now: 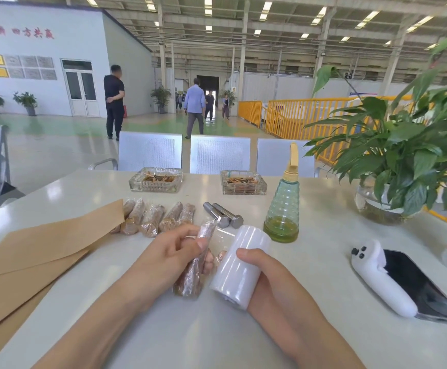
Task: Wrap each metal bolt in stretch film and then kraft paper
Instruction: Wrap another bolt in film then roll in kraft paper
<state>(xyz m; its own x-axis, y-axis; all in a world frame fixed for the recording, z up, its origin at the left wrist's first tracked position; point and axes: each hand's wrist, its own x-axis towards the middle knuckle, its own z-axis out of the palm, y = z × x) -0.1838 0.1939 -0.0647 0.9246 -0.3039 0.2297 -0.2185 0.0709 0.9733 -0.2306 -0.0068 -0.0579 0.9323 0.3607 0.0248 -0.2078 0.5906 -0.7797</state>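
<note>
At lower centre, the left hand (pixel 174 251) grips a film-wrapped bolt (pixel 197 262); just right of it, the right hand (pixel 259 275) grips the film roll (pixel 239 267). Above them lie two bare bolts (pixel 223 214), wrapped bolts (pixel 153 217), and kraft paper (pixel 38 251) at left.

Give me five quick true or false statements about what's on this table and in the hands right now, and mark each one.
1. The right hand holds the roll of stretch film. True.
2. The left hand is empty. False: it grips a film-covered bolt.
3. Two bare metal bolts lie beside the green spray bottle. True.
4. The kraft paper lies right of the hands. False: it lies to their left.
5. Only one glass ashtray is on the table. False: there are two.
</note>
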